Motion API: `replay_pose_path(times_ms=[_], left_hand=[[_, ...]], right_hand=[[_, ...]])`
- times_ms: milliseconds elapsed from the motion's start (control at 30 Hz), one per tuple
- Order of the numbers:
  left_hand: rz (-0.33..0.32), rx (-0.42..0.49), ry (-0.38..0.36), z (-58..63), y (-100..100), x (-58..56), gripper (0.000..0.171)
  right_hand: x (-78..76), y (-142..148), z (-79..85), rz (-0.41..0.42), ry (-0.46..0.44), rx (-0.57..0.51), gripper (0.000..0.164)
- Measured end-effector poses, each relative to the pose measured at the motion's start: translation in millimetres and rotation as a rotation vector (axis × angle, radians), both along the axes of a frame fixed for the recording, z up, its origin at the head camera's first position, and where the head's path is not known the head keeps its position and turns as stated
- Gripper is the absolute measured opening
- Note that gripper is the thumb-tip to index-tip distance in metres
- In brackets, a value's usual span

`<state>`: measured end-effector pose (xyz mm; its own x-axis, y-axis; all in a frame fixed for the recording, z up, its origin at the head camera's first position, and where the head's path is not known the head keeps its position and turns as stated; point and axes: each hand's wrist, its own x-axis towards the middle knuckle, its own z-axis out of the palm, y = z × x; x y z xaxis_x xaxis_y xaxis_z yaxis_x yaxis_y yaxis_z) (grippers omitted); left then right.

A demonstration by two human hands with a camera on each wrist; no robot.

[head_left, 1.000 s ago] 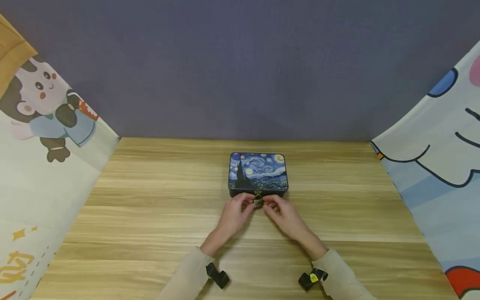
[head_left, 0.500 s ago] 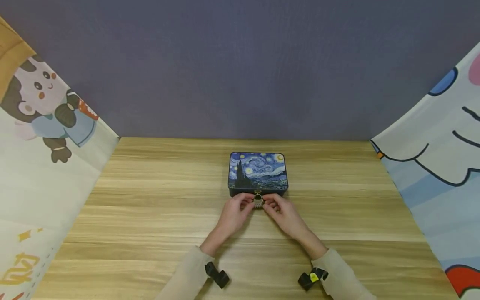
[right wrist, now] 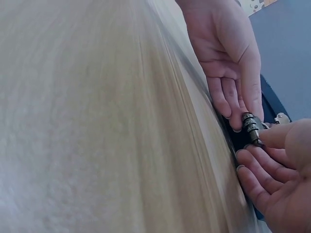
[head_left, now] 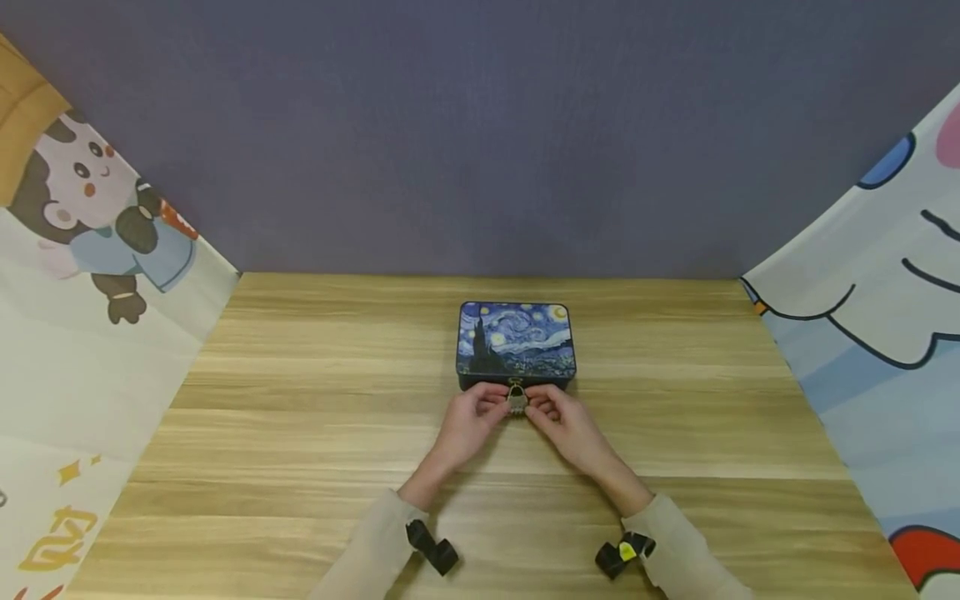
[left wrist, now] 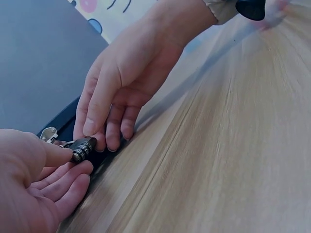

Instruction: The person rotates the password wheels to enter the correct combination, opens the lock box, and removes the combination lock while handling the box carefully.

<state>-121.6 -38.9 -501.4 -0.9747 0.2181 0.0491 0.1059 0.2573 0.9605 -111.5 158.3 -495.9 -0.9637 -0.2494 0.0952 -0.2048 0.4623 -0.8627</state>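
A dark tin box [head_left: 517, 340] with a starry night painting on its lid sits shut on the wooden table. From the clasp [head_left: 515, 382] at its front hangs a small bronze combination padlock [head_left: 517, 404], its number dials [right wrist: 250, 125] showing in the right wrist view. My left hand [head_left: 467, 427] pinches one end of the padlock between thumb and fingers. At the other end, my right hand [head_left: 564, 425] pinches it the same way. In the left wrist view, the padlock's curved shackle is partly hidden behind the left thumb [left wrist: 58, 154].
The wooden table [head_left: 322, 400] stretches out around the box. A dark grey panel [head_left: 480, 142] stands behind it, and cartoon-printed sheets [head_left: 97, 350] hang at both sides. Each sleeve carries a black wrist camera [head_left: 435, 548].
The padlock has tilted a little between the fingers, so that more of its shackle shows in the head view. Both hands keep nearly the same place, and the box stays put.
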Motion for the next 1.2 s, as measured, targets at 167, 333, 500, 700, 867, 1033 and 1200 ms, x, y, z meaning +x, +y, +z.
replay_pose_path(times_ms=[167, 333, 500, 700, 867, 1033, 1200], left_hand=[[0.025, 0.062, -0.073, 1.4, 1.1, -0.4, 0.019], [0.039, 0.12, -0.113, 3.3, 1.8, -0.4, 0.018], [0.027, 0.175, -0.155, 4.5, 2.1, -1.6, 0.015], [0.01, 0.227, -0.2, 5.5, 0.6, 0.4, 0.016], [0.002, 0.29, -0.225, 7.5, 1.3, -0.1, 0.017], [0.007, 0.322, -0.261, 9.3, 2.3, -1.0, 0.019], [0.002, 0.325, -0.265, 10.1, 2.6, -1.2, 0.02]], right_hand=[[-0.1, -0.1, 0.0, 0.0, -0.011, -0.014, 0.024], [0.0, -0.7, 0.5, -0.008, -0.014, -0.023, 0.027], [0.5, -0.7, 0.4, -0.02, -0.019, -0.034, 0.028], [3.5, 0.3, 0.1, -0.005, -0.009, -0.05, 0.026], [2.0, 2.3, 1.0, 0.026, 0.026, -0.054, 0.024], [0.3, 3.7, 2.8, 0.044, 0.067, -0.027, 0.027], [0.1, 2.5, 4.5, 0.041, 0.093, -0.003, 0.029]])
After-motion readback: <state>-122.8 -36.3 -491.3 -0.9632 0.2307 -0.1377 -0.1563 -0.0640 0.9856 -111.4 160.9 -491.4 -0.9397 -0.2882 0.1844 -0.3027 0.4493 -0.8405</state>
